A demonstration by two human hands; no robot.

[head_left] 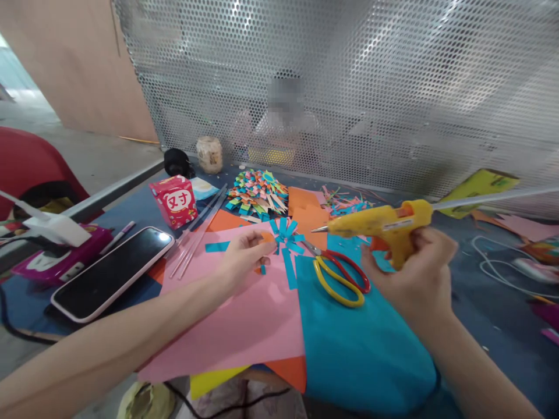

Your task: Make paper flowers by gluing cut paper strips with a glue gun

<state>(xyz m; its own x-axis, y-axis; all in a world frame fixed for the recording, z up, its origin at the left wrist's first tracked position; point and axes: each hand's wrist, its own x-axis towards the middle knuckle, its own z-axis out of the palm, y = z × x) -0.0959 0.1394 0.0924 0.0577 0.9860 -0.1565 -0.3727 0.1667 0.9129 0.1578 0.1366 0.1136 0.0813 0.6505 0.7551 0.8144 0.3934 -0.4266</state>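
Note:
My right hand [423, 273] is wrapped round the handle of a yellow hot glue gun [367, 222]. Its metal nozzle points left, and a long clear glue stick [484, 201] runs out of its back. My left hand [248, 250] pinches a small orange paper piece [265, 237] in its fingertips, just left of a flower-like shape of blue paper strips [288, 234]. Loose blue strips [289, 269] lie on the pink paper sheet [244, 326] below. Scissors [343, 279] with red and yellow handles rest on a blue sheet [358, 343], under the gun.
To the left are a phone [113, 270], clear glue sticks [190, 250], a red box [174, 201] and a purple power strip [65, 253]. A multicoloured paper heap [257, 192] and a jar [209, 154] stand farther back. Behind a perforated metal screen [371, 87] sits a person.

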